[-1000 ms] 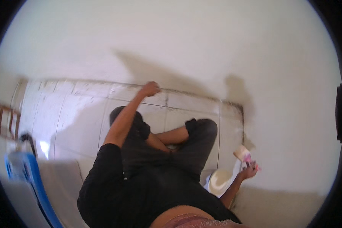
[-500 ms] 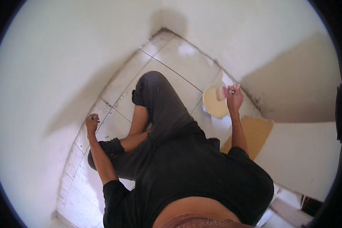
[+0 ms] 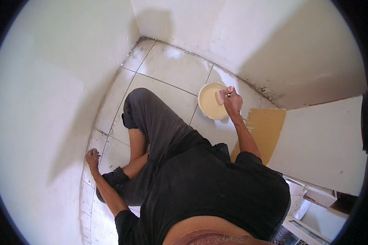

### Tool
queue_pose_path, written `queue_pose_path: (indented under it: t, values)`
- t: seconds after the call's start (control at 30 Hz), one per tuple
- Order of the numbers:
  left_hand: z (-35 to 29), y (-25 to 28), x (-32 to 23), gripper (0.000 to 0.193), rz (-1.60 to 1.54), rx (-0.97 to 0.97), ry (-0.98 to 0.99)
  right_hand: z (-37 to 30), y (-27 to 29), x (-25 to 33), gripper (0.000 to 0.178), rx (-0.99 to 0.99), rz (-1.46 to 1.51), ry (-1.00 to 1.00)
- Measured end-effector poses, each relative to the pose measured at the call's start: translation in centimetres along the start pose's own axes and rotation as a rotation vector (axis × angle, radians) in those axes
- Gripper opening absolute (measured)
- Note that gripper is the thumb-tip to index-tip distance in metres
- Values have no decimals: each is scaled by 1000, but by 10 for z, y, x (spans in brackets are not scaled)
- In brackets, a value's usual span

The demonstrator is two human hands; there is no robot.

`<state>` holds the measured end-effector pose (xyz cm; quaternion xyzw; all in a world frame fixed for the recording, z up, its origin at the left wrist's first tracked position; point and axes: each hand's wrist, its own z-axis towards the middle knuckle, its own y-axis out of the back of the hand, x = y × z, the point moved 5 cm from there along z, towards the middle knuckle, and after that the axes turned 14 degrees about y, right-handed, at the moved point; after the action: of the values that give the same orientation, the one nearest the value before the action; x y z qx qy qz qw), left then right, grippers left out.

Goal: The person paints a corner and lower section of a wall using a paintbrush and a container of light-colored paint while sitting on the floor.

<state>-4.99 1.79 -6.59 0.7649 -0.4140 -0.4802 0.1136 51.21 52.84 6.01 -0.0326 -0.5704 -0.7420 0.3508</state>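
Observation:
My right hand (image 3: 233, 103) is closed around a paintbrush (image 3: 221, 96), over the right side of a round cream bucket (image 3: 201, 107). Inside the bucket is cream-coloured paint (image 3: 212, 102), and the brush head hangs over or touches it; I cannot tell which. Only a pinkish part of the brush shows clearly, since my fingers cover the handle. My left hand (image 3: 93, 158) hovers by the base of the left wall, near the floor's edge, with loosely curled fingers and nothing visible in them.
Off-white walls (image 3: 41, 102) meet at a corner ahead, with dark grime along their base. Tiles cover the floor (image 3: 171, 87). A tan board (image 3: 268, 124) lies right of my arm, beside a large white panel (image 3: 315, 143). My bent leg (image 3: 151, 110) crosses the middle.
My view has swung, so the bucket and corner sit farther left in the picture. The right hand still grips the brush at the bucket; the left hand stays beside the wall.

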Motion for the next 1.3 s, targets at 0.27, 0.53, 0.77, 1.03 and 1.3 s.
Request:
queue_pose_path:
  t: [0.27, 0.53, 0.77, 1.03, 1.3]
  values:
    - [11, 12, 11, 27, -59, -9, -70, 7, 34, 12, 22, -111, 55, 146]
    - [1, -1, -11, 30, -49, 9, -24, -9, 23, -23, 23, -66, -64, 90]
    - [2, 5, 1, 31, -9, 4, -22, -2, 24, -22, 19, 15, -210, 117]
    - [-9, 6, -17, 30, 22, -28, -76, -2, 31, 32, 26, 149, -211, 171]
    - [-12, 4, -27, 29, -29, -21, -147, -16, 22, 25, 29, 50, 213, -68]
